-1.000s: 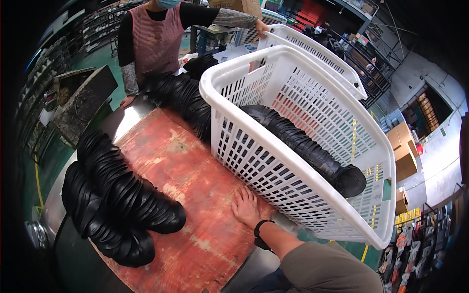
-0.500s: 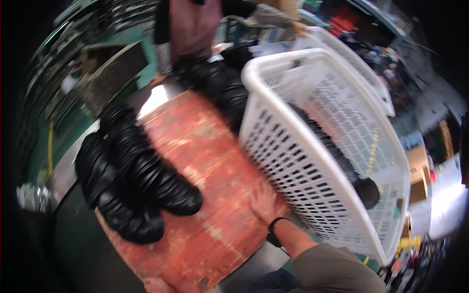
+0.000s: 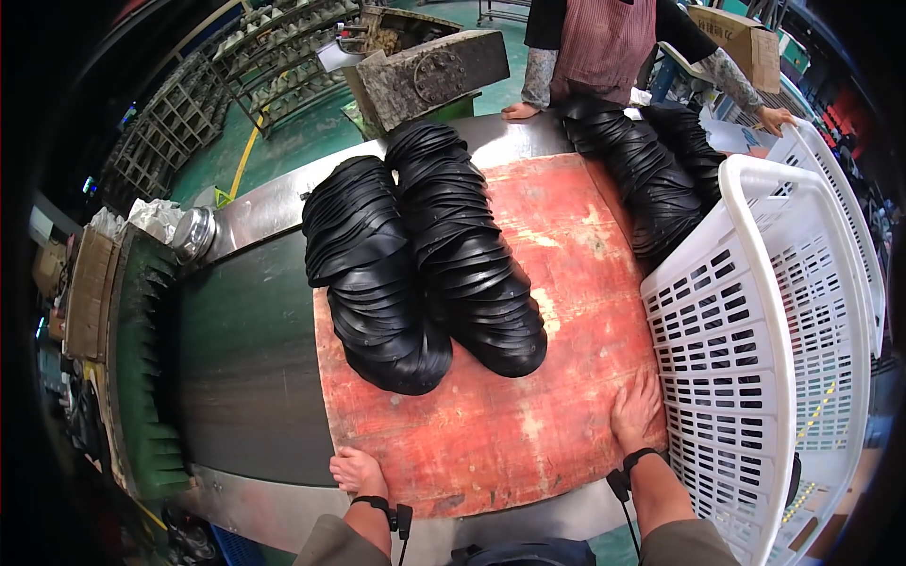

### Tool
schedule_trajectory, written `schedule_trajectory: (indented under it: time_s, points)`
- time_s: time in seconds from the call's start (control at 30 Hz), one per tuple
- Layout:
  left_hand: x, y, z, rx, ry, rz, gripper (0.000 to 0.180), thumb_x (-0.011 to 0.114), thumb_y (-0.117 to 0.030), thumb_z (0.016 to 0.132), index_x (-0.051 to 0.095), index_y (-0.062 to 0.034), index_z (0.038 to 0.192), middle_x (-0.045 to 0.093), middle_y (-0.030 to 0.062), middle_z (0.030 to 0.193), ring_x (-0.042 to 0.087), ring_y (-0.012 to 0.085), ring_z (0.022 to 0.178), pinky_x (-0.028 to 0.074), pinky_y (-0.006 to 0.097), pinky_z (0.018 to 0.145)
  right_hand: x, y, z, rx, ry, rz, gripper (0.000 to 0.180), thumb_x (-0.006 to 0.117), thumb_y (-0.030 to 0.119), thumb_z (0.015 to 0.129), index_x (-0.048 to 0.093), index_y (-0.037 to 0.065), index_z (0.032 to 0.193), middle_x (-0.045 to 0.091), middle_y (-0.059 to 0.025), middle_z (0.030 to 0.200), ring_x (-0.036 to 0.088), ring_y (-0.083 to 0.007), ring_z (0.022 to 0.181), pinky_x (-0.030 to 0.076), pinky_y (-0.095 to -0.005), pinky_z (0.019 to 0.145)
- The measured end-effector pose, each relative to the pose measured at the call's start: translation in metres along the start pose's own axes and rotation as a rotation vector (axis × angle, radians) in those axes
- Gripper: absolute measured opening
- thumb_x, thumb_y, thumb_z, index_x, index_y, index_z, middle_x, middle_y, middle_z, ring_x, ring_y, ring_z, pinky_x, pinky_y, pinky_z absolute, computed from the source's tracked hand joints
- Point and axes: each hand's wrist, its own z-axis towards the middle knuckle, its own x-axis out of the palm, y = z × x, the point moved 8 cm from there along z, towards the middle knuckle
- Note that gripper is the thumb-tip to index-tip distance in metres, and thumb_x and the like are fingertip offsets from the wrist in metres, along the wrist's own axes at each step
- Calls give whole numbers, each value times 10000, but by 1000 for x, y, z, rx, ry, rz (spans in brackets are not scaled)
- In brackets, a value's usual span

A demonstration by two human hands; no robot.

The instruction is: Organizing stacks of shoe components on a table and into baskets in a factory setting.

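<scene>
A worn red board [image 3: 576, 292] lies across a metal-edged conveyor in front of me. On it, two leaning rows of stacked black shoe soles [image 3: 377, 283] rest side by side, apart from both my hands. At the board's near left corner, my left hand [image 3: 359, 472] is closed with curled fingers on the edge. My right hand [image 3: 637, 412] lies flat near the board's right edge, fingers stretched out and holding nothing. Just right of those fingers stands a tall white slatted plastic basket [image 3: 708, 321].
More black soles [image 3: 642, 179] lie at the far right of the board. A person in a striped apron [image 3: 604, 47] stands across from me, one hand at a second white basket [image 3: 830, 170]. Dark conveyor belt [image 3: 250, 368] shows left; a grimy metal box [image 3: 434, 75] stands beyond.
My view has swung and levelled, so the board now sits squarer before me. Both hands remain at the board, the left one now fully in sight. The soles remain on the board.
</scene>
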Motion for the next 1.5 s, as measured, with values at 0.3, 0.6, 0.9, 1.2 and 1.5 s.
schedule_trajectory:
  time_s: [0.3, 0.6, 0.9, 1.2, 1.5]
  points:
    - [0, -6, -2, -7, 21, -11, 483, 375, -437, 1061, 626, -30, 1128, 657, 164, 1186, 641, 366, 1116, 493, 547, 926, -2, -2, 1, -7, -12, -13, 633, 530, 354, 982, 423, 75, 1540, 370, -210, 1599, 326, -400, 1480, 261, -560, 1200]
    - [-2, -5, -3, 0, 28, -16, 485, 369, -441, 1066, 615, -30, 1141, 649, 169, 1198, 632, 368, 1136, 488, 549, 931, 1, -4, 1, 6, 3, -27, 640, 536, 354, 976, 420, 72, 1538, 359, -197, 1607, 320, -394, 1486, 263, -558, 1198]
    - [2, -5, -4, -6, 38, -8, 491, 360, -440, 1069, 615, -29, 1154, 648, 174, 1198, 632, 368, 1136, 490, 542, 940, 3, -6, 0, 13, 15, -43, 653, 544, 358, 971, 413, 75, 1545, 364, -193, 1603, 316, -390, 1490, 265, -557, 1196]
    - [-6, -7, -4, -4, 89, -15, 536, 302, -444, 1070, 604, -23, 1205, 633, 191, 1263, 615, 378, 1198, 479, 557, 987, 4, -5, 1, 2, 6, -35, 649, 538, 362, 976, 412, 85, 1550, 366, -189, 1604, 315, -391, 1490, 271, -557, 1194]
    - [-6, -10, -7, 0, 87, -10, 540, 302, -453, 1075, 597, -22, 1213, 634, 187, 1257, 619, 375, 1193, 478, 558, 986, 4, -7, 1, 0, -1, -43, 653, 536, 363, 980, 408, 84, 1556, 363, -197, 1605, 314, -393, 1491, 271, -558, 1193]
